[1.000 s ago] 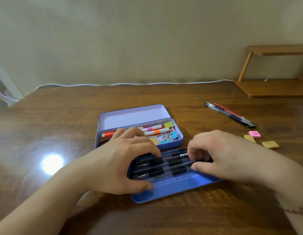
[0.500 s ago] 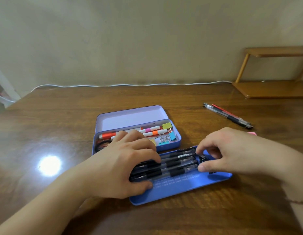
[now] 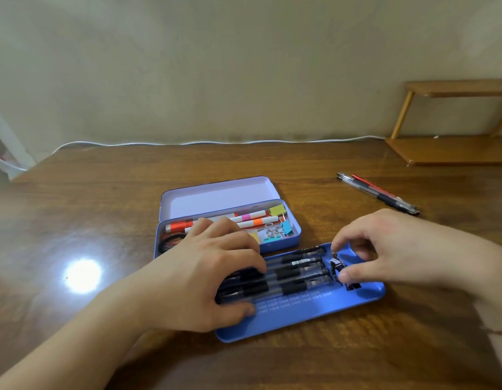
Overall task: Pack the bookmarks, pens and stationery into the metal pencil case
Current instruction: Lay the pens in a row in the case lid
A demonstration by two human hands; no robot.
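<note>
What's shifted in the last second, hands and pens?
The right hand slid right along the blue tray, off the black pens, to the tray's right end; its fingers now hover curled at a small dark item, and whether they grip it is unclear. The left hand stays pressing on the pens' left ends. The open case and loose pens are unchanged.

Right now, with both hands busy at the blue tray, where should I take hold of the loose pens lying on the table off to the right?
Probably pinch the loose pens together at mid-barrel, coming straight down from above. They lie flat, side by side on the table, slanting from far-left to near-right, so set thumb and finger across that slant. The right hand is nearer them.
</note>
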